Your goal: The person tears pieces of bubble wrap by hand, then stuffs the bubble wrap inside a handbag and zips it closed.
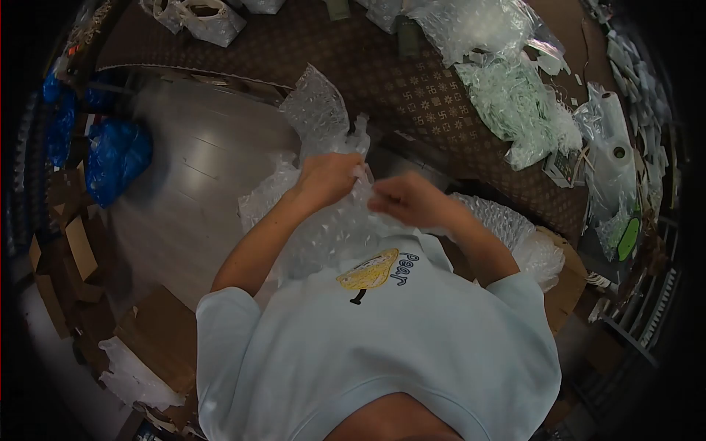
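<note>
A large crumpled sheet of clear bubble wrap (318, 235) hangs in front of my shirt and spreads up past my hands. My left hand (331, 178) is closed on a bunched part of it, with a twist of the plastic showing by the thumb. Just to the right, my right hand (412, 200) has its fingers curled beside the bunched wrap. Motion smears it slightly, and whatever lies between those fingertips is hidden. Whether anything is inside the wrap does not show.
A brown patterned table (412, 95) carries a pile of green-tinted plastic (515, 110) and a plastic roll (618, 158). More bubble wrap (507, 228) lies beside my right arm. At left are a blue bag (118, 158) and cardboard boxes (158, 338) on the floor.
</note>
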Demonstrator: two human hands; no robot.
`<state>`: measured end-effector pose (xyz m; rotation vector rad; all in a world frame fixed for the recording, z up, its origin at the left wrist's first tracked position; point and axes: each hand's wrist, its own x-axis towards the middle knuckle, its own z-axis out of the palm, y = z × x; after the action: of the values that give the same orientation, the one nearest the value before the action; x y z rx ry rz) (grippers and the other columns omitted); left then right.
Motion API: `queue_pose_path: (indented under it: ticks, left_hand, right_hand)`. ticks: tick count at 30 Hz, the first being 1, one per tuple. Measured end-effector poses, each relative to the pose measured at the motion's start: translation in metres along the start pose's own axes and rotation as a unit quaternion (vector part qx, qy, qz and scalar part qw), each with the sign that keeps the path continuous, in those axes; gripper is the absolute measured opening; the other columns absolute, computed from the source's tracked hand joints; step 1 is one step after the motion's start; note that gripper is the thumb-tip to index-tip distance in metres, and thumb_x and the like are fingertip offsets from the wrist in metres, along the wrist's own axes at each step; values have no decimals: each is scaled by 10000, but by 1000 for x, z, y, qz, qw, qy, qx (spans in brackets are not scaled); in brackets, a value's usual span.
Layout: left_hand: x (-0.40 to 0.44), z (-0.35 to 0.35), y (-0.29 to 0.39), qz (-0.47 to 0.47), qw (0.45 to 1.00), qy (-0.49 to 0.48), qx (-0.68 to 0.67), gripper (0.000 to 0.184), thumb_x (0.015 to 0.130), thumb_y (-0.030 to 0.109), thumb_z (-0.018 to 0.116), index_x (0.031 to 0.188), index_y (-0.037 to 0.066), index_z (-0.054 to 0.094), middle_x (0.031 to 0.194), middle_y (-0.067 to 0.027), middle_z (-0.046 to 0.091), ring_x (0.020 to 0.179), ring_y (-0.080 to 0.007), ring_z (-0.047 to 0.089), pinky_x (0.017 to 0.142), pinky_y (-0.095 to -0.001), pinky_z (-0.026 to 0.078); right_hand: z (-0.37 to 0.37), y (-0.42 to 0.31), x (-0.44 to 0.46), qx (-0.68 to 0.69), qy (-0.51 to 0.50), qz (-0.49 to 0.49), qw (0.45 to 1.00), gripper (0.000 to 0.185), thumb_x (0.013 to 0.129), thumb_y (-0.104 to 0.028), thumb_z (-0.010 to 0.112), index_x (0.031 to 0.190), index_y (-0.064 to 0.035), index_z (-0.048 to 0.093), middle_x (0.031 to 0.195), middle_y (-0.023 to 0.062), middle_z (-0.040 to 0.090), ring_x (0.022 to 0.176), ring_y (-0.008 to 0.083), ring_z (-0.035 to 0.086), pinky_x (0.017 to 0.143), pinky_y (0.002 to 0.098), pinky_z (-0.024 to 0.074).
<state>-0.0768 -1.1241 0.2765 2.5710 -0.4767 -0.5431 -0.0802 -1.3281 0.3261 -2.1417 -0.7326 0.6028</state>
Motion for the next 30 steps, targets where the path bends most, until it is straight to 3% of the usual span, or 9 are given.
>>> queue_pose_path:
  ticks: [3, 5, 7, 12, 14, 18, 21, 25, 30]
  left_hand:
    - [-5, 3, -56, -88, 988, 118, -35, 188, 829, 255, 550, 861, 76, 597, 882, -146, 616, 780, -332, 584, 668, -407, 443]
    - [-21, -15, -72, -48, 976, 189, -97, 190, 817, 219, 589, 903, 50, 592, 939, -135, 619, 788, -306, 599, 682, -364, 451]
    - [-40, -41, -65, -23, 964, 205, -166, 178, 806, 183, 605, 905, 36, 596, 955, -120, 624, 798, -269, 606, 685, -344, 453]
    - [-37, -53, -13, -36, 948, 42, -314, 148, 784, 102, 631, 883, -7, 613, 977, -72, 625, 784, -134, 582, 672, -285, 456]
    - [-18, -43, 11, -9, 923, 52, -381, 208, 786, 143, 648, 938, 7, 606, 909, -32, 612, 715, -78, 526, 633, -252, 443]
    - [6, -35, -15, 41, 920, -70, -384, 349, 767, 227, 690, 1026, 22, 579, 888, 3, 604, 736, -70, 513, 640, -234, 429]
    - [-7, -65, -36, -160, 900, 115, -390, 334, 767, 307, 680, 929, 22, 615, 795, -4, 594, 706, -93, 526, 652, -241, 427]
    - [-34, -126, -117, -288, 822, 271, -411, 354, 771, 328, 650, 889, -5, 616, 793, -44, 589, 703, -128, 540, 662, -248, 428]
    - [-66, -154, -158, -328, 799, 354, -359, 442, 756, 350, 640, 951, -45, 619, 871, -104, 612, 747, -178, 569, 690, -268, 436]
  right_hand:
    - [-12, -13, -10, 151, -189, -87, 966, 176, 831, -178, 591, 742, -30, 557, 601, 89, 544, 542, 183, 532, 520, 287, 416]
    - [-29, 5, -18, 343, 90, 37, 934, 164, 855, -148, 574, 750, -24, 554, 581, 46, 534, 567, 70, 506, 513, 248, 403]
    - [-52, 34, -7, 242, 295, 105, 918, 158, 871, -131, 559, 756, -22, 555, 599, 9, 535, 625, 29, 495, 521, 227, 401]
    - [-32, 9, 26, -40, 210, 20, 977, 169, 812, -207, 621, 798, -49, 564, 638, 104, 567, 590, 250, 570, 537, 324, 437]
    - [-10, 1, 48, -25, 196, -111, 974, 250, 786, -165, 648, 706, -15, 464, 573, 132, 437, 479, 215, 420, 476, 326, 370]
    - [-14, -1, 48, -45, 114, -6, 993, 226, 744, -191, 685, 848, -45, 547, 704, 121, 552, 618, 262, 524, 590, 319, 435]
    - [-13, 1, 0, -69, 172, -79, 979, 590, 697, -269, 707, 1214, -131, 458, 1060, 119, 560, 1031, 313, 514, 871, 421, 396]
    - [48, 68, -62, -253, 191, 207, 925, 873, 622, -82, 690, 1371, -154, 249, 1424, 97, 233, 1309, 361, 208, 999, 596, 180]
    - [50, 181, -112, -175, 308, 211, 911, 485, 689, 20, 579, 1164, -71, 534, 1155, 122, 548, 1167, 278, 453, 964, 386, 347]
